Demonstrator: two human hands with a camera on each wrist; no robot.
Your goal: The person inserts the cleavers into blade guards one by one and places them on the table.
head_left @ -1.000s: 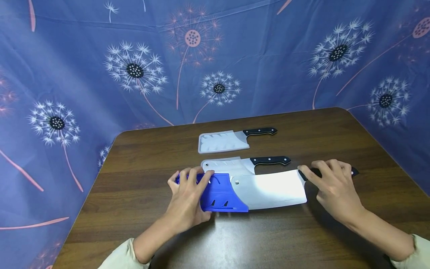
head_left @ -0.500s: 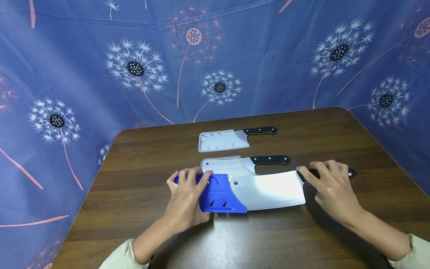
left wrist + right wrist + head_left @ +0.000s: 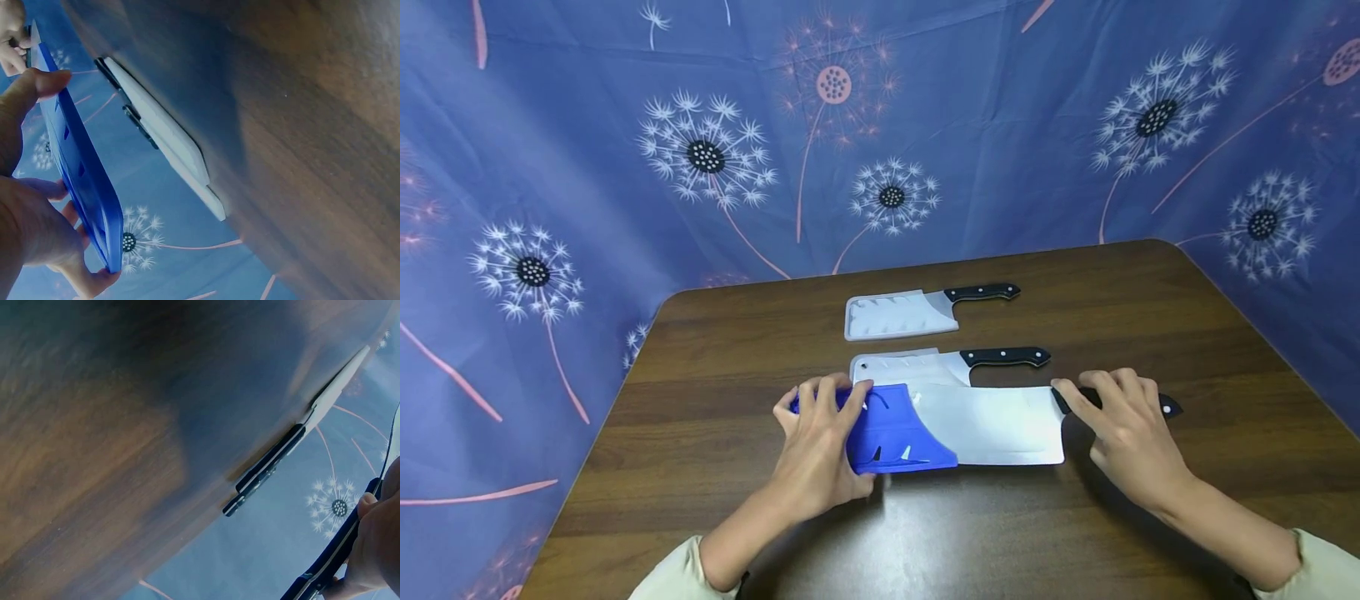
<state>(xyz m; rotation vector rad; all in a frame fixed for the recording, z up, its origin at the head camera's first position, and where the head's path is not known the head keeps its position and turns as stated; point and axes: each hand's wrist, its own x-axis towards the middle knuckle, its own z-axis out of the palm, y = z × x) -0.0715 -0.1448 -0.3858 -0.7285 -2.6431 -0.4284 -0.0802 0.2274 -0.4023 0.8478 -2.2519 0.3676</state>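
My left hand (image 3: 820, 442) grips a blue plastic blade sheath (image 3: 895, 429) by its edges, thumb along the lower edge and fingers over the top. In the left wrist view, the sheath (image 3: 87, 169) hangs above the table. A large cleaver (image 3: 1000, 425) has its blade end inside the sheath's mouth, with the wide heel part of the shiny blade bare. Its black handle (image 3: 1168, 407) is held in my right hand (image 3: 1123, 437). The right wrist view shows the fingers round that black handle (image 3: 334, 553).
Behind the blue sheath lies a smaller cleaver in a white sheath (image 3: 910, 367), partly covered in the head view. Farther back is another cleaver in a white sheath (image 3: 898, 317). The brown wooden table (image 3: 715, 358) ends at a blue dandelion-print cloth (image 3: 970, 125).
My right hand has moved the cleaver leftward, deeper into the blue sheath; the hole near the blade's tip is now hidden. The left hand stays nearly in place.
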